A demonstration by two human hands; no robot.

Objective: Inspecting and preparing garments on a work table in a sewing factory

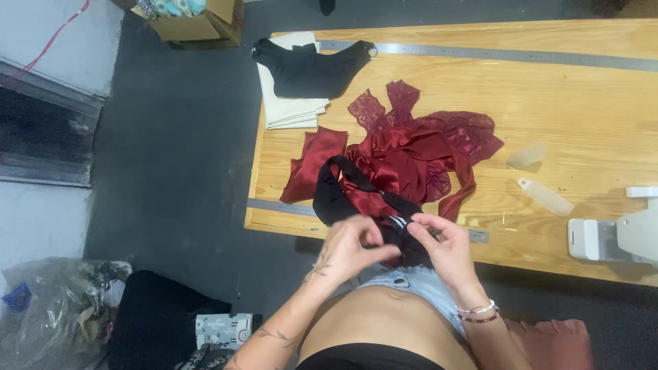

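Observation:
My left hand (353,245) and my right hand (442,245) pinch a black fabric piece (343,195) between them at the near edge of the wooden table (582,109). The black piece has a small striped tag by my fingers and loops up onto the table. Just behind it lies a heap of dark red satin and lace (411,151). A flat red satin piece (312,164) lies to the heap's left.
Black fabric (308,68) rests on folded cream cloth (291,109) at the far left corner. Metal rulers (507,55) run along the far and near edges. Two translucent plastic pieces (541,195) and a white sewing machine (620,233) are on the right. A cardboard box (195,24) and a plastic bag (55,308) sit on the floor.

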